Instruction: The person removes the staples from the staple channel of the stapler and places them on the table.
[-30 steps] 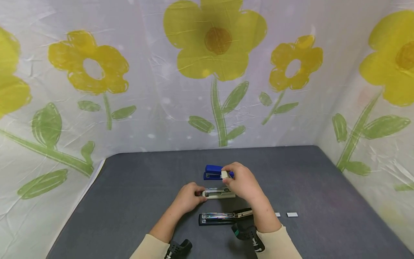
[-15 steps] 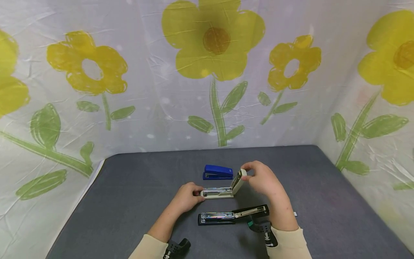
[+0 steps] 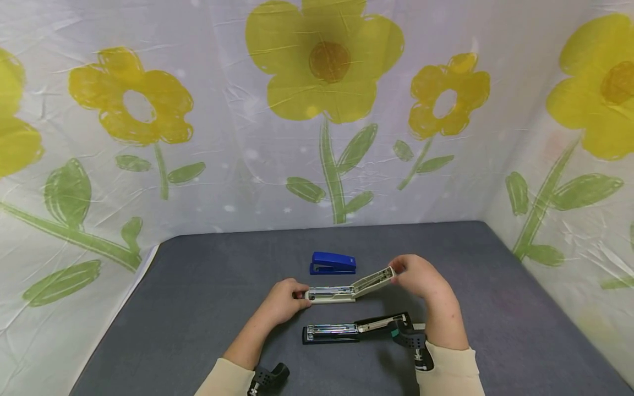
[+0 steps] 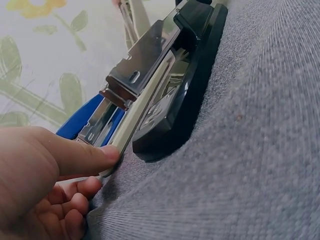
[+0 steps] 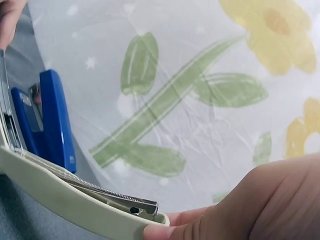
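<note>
A cream stapler stands unfolded on the dark tabletop, its metal staple channel exposed. My left hand grips the left end of its base between thumb and fingers. At the other end, my right hand pinches the tip of the top arm, which slants up to the right from the hinge. The right wrist view shows a spring and metal follower along the inside of that arm. In the left wrist view, the thumb lies on the edge of the cream base.
Nearer the body lies an unfolded black stapler. Behind the cream one stands a blue stapler, its top lowered over its base. A white piece shows partly behind the right wrist. Flower-printed cloth walls the table's back and sides.
My right hand has moved right and swung the cream stapler's top arm back from steep to a low slant. My left hand keeps its grip on the base.
</note>
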{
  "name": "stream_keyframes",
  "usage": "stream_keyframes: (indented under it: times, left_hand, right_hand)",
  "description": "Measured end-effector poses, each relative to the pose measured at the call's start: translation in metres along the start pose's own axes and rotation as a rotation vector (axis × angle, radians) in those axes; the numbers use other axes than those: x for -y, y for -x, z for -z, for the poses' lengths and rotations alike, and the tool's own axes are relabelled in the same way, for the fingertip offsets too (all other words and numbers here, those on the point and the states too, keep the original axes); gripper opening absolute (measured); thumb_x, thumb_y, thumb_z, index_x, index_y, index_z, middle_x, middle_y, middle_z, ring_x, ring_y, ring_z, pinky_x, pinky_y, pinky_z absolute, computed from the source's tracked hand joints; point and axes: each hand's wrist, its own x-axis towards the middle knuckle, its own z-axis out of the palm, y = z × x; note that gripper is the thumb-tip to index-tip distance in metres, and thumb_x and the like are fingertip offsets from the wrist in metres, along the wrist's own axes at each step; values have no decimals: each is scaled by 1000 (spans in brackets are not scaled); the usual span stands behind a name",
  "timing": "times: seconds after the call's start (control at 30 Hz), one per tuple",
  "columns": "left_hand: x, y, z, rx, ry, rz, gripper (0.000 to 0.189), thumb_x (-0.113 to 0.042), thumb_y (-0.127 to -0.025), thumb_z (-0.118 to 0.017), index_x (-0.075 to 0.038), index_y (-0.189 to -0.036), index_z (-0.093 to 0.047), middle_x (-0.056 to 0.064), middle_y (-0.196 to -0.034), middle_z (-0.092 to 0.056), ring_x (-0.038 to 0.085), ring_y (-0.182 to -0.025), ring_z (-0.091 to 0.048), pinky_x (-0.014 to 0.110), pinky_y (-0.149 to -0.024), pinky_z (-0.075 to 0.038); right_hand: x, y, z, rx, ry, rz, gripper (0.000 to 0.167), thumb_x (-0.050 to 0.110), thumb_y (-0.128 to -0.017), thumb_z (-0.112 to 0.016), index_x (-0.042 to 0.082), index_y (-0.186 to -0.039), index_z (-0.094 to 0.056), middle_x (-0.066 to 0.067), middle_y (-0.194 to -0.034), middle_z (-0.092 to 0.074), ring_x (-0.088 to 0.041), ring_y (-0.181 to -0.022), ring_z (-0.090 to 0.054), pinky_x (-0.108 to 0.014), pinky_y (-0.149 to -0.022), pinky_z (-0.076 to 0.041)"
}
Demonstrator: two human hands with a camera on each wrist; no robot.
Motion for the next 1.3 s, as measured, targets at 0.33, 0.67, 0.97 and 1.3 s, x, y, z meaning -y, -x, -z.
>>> stream_keyframes:
  times: [0.33,0.67,0.97,1.3]
  left_hand:
    - [1,1,0,2,41,29,27,-8,-85,-83,1,-109,-78,-2,-77,-52,13,-70,-46,30,-64,-41]
    - [1,1,-1,0,59,40,26,-7,-83,-84,1,-106,-78,0,-77,-53,13,-70,-47,30,-63,-41]
    - [2,1,-1,-9,80,48,25,-7,-83,-85,1,-105,-78,1,-78,-55,12,-70,-48,29,-63,-41]
    - [3,-1,-2,-10,85,67,23,-7,-83,-84,0,-104,-78,-2,-77,-53,11,-70,-48,28,-64,-41]
  right_hand:
    - [-14,-10,-6,20,45,-61,38,-5,-89,-64,-10,-127,-62,-29,-121,-62,-39,-101,-64,-52,-80,-52]
    - [-14,-10,-6,11,20,-73,43,-3,-88,-71,-7,-130,-62,-33,-129,-58,-47,-112,-60,-55,-84,-52]
    - [5,-3,-2,-102,27,64,41,12,-95,-73,-2,-132,-64,-26,-131,-60,-47,-119,-57,-56,-88,-50]
    - [29,-5,-17,-194,42,161,29,13,-98,-70,5,-126,-70,-13,-120,-65,-23,-87,-60,-43,-73,-51]
